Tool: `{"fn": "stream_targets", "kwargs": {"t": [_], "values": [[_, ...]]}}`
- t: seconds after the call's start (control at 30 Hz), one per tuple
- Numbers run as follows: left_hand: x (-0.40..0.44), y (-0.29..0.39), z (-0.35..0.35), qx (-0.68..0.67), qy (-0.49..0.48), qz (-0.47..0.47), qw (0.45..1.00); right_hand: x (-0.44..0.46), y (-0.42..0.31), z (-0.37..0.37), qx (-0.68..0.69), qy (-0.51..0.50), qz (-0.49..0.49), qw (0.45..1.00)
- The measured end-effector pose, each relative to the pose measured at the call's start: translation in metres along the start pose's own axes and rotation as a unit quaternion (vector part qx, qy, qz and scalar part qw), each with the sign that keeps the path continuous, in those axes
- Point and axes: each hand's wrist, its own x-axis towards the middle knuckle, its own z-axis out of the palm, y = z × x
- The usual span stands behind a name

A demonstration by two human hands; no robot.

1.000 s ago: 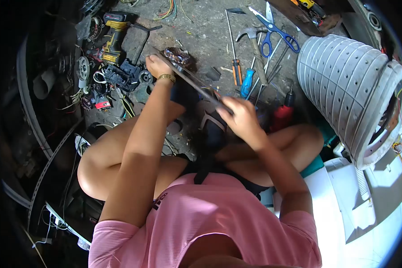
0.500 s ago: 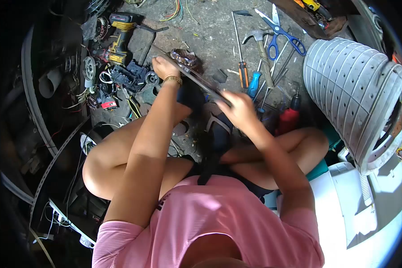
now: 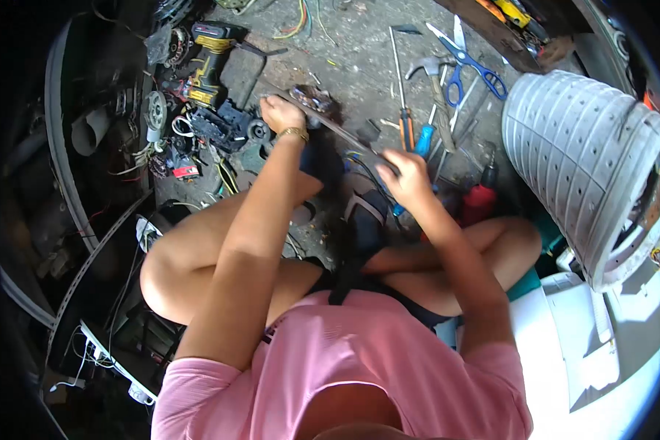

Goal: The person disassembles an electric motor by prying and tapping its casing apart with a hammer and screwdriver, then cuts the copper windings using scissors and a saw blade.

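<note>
A long, thin dark metal bar [image 3: 335, 129] runs slantwise between my two hands. My left hand [image 3: 281, 114], with a gold watch at the wrist, is closed near the bar's upper left end. The fingers of my right hand [image 3: 405, 176] are wrapped round its lower right end. Just beyond the bar, near my left hand, lies a round part with copper-coloured windings [image 3: 313, 98]. Beneath the bar, between my legs, the things on the floor are dark and partly hidden by it.
A yellow and black cordless drill [image 3: 210, 67] and dismantled parts lie at the left. On the right are blue-handled scissors [image 3: 468, 61], a hammer [image 3: 438, 88], screwdrivers [image 3: 424, 141], a red tool [image 3: 479, 198] and a perforated metal drum [image 3: 576, 154].
The view has shifted, so the floor items appear farther right and lower. Both hands stay on the bar; my right hand sits slightly farther from my left.
</note>
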Motion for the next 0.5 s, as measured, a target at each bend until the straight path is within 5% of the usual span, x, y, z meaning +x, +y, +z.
{"fn": "stream_targets", "kwargs": {"t": [0.1,0.17,0.3,0.47,0.5], "values": [[-0.002,0.026,-0.021,0.000,-0.102,-0.044,0.994,-0.014,0.022,0.008,0.024,0.008,0.050,0.998],[0.003,0.018,-0.013,-0.017,-0.092,-0.077,0.993,-0.011,-0.018,0.008,0.002,0.006,-0.036,0.999],[0.005,0.011,-0.010,-0.012,-0.081,-0.109,0.991,-0.039,-0.056,-0.024,-0.052,-0.038,0.024,0.998],[0.002,0.009,-0.007,-0.069,-0.061,-0.080,0.992,-0.013,-0.038,-0.009,-0.049,-0.013,0.019,0.999],[0.009,0.000,-0.006,0.050,-0.124,-0.013,0.991,0.009,-0.027,0.017,-0.083,-0.032,0.003,0.996]]}}
